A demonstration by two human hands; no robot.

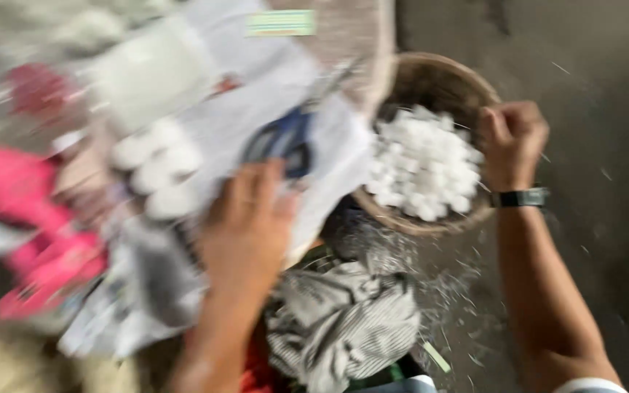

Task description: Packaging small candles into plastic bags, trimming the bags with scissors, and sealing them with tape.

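Gripping the right rim of the woven basket [467, 87] of white pieces [422, 164], the right hand [512, 142] is closed; the left hand [247, 225] is lying spread on white sheets [256, 124].

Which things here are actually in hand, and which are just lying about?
In hand: right hand gripping the woven basket of white pieces; left hand on blurred white sheets.

Lying about: striped cloth, pink items, floor scraps.

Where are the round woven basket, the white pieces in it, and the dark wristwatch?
round woven basket [431, 73]: head view, inner back wall.
white pieces [424, 164]: head view, middle of the heap.
dark wristwatch [522, 197]: head view, band.
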